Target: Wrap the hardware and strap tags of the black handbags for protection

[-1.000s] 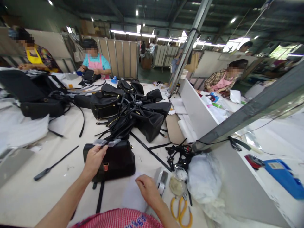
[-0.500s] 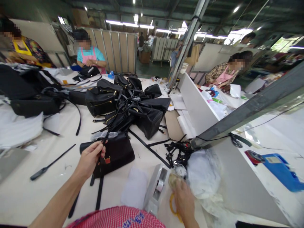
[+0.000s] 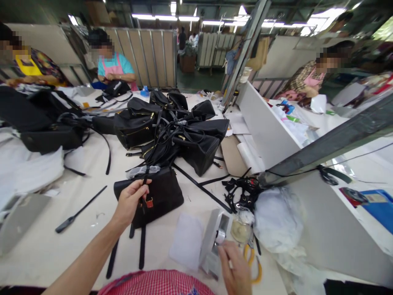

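A black handbag [image 3: 166, 196] with a small orange-red tab and metal buckle lies on the table in front of me. My left hand [image 3: 133, 200] is closed around a thin black strap [image 3: 145, 176] at the front of this bag. To the right, a grey tape dispenser [image 3: 211, 256] holds a white roll [image 3: 220, 236]. Bent over its right side is my right hand [image 3: 235, 264], fingertips close together near the roll; anything between them is hidden. Beside that hand lie yellow-handled scissors [image 3: 250, 256] and a round, yellowish dish [image 3: 241, 229].
Several black bags [image 3: 196, 147] are heaped beyond the handbag. Loose black straps [image 3: 215, 198] and a white sheet [image 3: 187, 241] lie on the table. A clear plastic bag [image 3: 276, 221] stands by the low partition [image 3: 325, 229]. A slanted metal post [image 3: 322, 139] crosses the right side. Co-workers sit beyond.
My right hand has moved from the yellowish dish to the tape dispenser, uncovering the scissors. The left hand still grips the strap. The whole view has shifted slightly.
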Tool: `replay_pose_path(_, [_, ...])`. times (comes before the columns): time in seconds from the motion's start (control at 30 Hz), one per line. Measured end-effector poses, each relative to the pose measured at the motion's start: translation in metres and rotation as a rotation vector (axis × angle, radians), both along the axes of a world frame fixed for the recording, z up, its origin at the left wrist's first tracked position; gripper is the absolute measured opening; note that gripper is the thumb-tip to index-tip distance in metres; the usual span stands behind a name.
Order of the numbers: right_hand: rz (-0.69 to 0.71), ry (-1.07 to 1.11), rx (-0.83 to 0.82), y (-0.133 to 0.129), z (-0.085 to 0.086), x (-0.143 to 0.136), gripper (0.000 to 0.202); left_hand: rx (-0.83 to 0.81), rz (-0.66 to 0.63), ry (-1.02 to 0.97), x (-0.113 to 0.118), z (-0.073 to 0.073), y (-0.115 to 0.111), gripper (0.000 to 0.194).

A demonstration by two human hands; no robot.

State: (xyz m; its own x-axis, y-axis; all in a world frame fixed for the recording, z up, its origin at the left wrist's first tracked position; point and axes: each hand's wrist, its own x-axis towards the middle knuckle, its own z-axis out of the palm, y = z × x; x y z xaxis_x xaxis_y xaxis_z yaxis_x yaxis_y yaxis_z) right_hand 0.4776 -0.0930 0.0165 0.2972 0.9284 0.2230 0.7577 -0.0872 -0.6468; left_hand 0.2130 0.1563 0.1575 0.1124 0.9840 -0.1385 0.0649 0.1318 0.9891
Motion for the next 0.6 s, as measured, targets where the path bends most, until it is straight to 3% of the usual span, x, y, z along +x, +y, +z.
replay_pose_path(0.1, [0.097,-0.103,-0.108,0.021,-0.017,-0.074,0.034,-0.042,-0.073,0.027,-0.006,0.000,0.001,0.032])
replay_pose_path(0.17, [0.031,-0.259,-0.241,0.036,-0.045,-0.107,0.044,-0.066,-0.133,0.046,-0.012,0.000,0.002,0.032])
replay_pose_path(0.23, [-0.050,-0.363,-0.368,0.051,-0.071,-0.122,0.055,-0.079,-0.191,0.059,-0.019,-0.001,0.003,0.032])
replay_pose_path(0.3, [-0.104,-0.389,-0.418,0.066,-0.088,-0.120,0.060,-0.097,-0.240,0.055,-0.025,-0.002,0.005,0.032])
replay_pose_path(0.37, [-0.136,-0.378,-0.410,0.081,-0.094,-0.109,0.060,-0.125,-0.276,0.032,-0.029,-0.001,0.009,0.031])
replay_pose_path(0.6, [-0.271,-0.383,-0.373,0.095,-0.087,-0.086,0.053,-0.203,-0.288,-0.081,-0.036,0.001,0.013,0.033])
